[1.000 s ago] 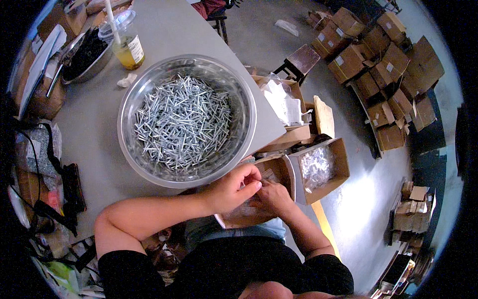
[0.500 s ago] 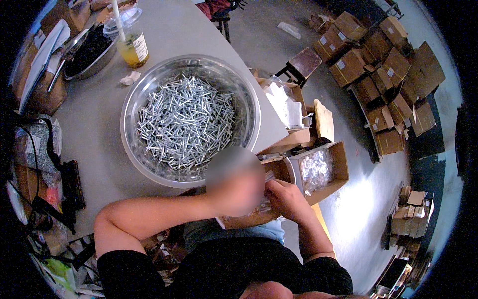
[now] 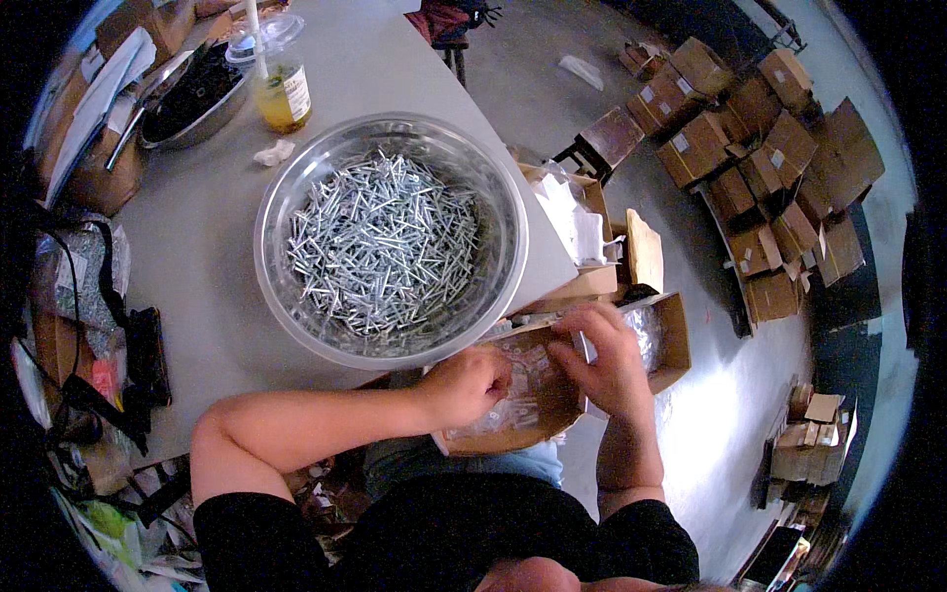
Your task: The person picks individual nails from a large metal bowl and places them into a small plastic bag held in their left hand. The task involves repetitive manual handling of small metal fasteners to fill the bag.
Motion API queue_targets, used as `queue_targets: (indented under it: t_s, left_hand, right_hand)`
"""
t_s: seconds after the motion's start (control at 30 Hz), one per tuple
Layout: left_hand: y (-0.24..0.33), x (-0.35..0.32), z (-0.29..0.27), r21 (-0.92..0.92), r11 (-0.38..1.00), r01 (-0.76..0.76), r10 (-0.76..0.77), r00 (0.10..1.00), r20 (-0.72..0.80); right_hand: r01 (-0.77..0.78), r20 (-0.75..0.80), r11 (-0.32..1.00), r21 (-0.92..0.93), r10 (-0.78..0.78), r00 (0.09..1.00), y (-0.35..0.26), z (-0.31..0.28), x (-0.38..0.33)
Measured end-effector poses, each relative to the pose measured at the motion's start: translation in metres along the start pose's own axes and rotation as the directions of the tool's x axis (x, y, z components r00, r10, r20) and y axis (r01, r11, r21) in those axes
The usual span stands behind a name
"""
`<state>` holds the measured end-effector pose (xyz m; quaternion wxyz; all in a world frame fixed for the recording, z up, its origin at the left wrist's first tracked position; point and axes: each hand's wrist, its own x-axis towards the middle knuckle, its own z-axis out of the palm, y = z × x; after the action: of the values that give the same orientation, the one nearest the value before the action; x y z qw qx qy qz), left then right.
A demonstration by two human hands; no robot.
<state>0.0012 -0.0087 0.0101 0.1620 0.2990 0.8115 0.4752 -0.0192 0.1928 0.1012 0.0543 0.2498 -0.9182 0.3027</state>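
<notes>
My left hand [image 3: 468,386] is closed, its fingers curled in, over the left side of an open cardboard box [image 3: 513,437] close to my lap. What it holds, if anything, is hidden. Small clear plastic bags [image 3: 528,370] lie inside this box. Over the box's right edge hovers my right hand [image 3: 604,357], thumb and fingers apart, with nothing visible between them. Just beyond my left hand, a large round metal bowl [image 3: 273,286] stands on the grey table [image 3: 212,326]. Many loose silver screws or nails [image 3: 390,247] fill it; their exact kind is too small to tell.
A second carton [image 3: 674,340] with clear plastic is right of my right hand. Beyond the bowl stand a lidded drink cup [image 3: 284,97] and a crumpled tissue [image 3: 274,153]. A dark stool [image 3: 610,138] and stacked cartons [image 3: 760,178] occupy the floor at right.
My hands were close together over the box; the right has moved away to the right and its fingers have spread. The left stays near its place. The view has shifted slightly.
</notes>
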Motion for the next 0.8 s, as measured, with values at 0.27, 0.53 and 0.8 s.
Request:
queue_targets:
  t_s: [0.27, 0.53, 0.8]
  left_hand:
    - [-0.018, 0.005, 0.03, -0.046, 0.977, -0.208, 0.188, 0.945, -0.269]
    - [0.002, 0.005, 0.006, -0.103, 0.962, -0.252, 0.24, 0.964, -0.116]
    - [0.004, 0.002, 0.007, 0.014, 0.993, -0.115, 0.115, 0.993, -0.013]
  right_hand:
    - [0.472, 0.226, 0.876, 0.098, -0.481, 0.847, -0.062, 0.033, 0.099]
    - [0.524, 0.375, 0.851, 0.035, -0.497, 0.782, -0.067, 0.073, 0.133]
    - [0.502, 0.404, 0.865, 0.015, -0.465, 0.788, -0.064, 0.073, 0.133]
